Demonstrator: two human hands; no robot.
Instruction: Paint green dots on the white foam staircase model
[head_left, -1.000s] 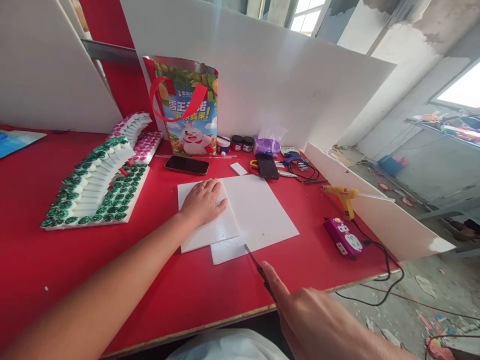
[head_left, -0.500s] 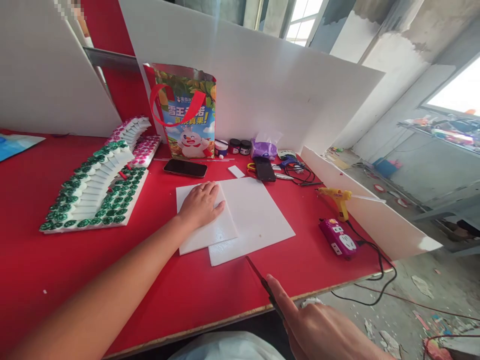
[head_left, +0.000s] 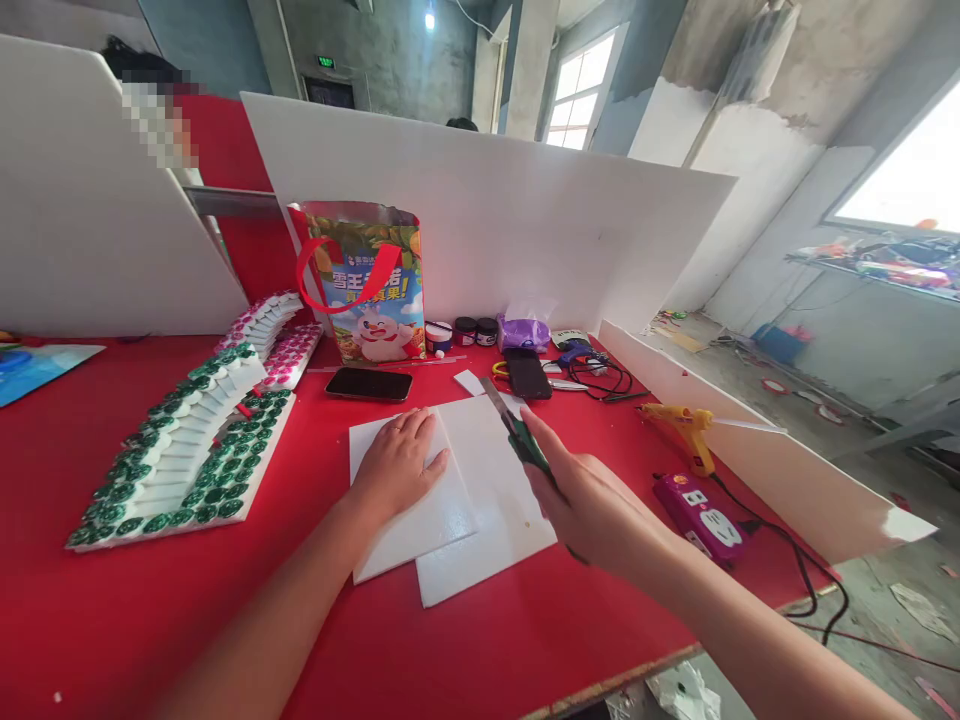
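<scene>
My left hand [head_left: 397, 462] lies flat, fingers stretched, on a white foam board sheet [head_left: 409, 535]. That sheet overlaps a second white foam board sheet [head_left: 491, 510] beneath it, whose right part and near corner show. In my right hand [head_left: 585, 500] is a utility knife [head_left: 519, 437] with a dark green handle. Its blade is out and points up and left, over the far edge of the lower sheet. From this angle I cannot tell whether the blade touches the board.
A phone [head_left: 369, 384], a printed bag [head_left: 379, 300], several jars and a purple tissue pack [head_left: 523, 333] stand behind. At right lie a yellow glue gun [head_left: 686, 428] and a purple corded box [head_left: 701, 518]. A white stepped model with green pieces [head_left: 225, 490] sits at left.
My right hand has moved up and away from the table's near edge, carrying the knife to the sheets' far edge. My left hand stays on the board. The camera view has tilted up.
</scene>
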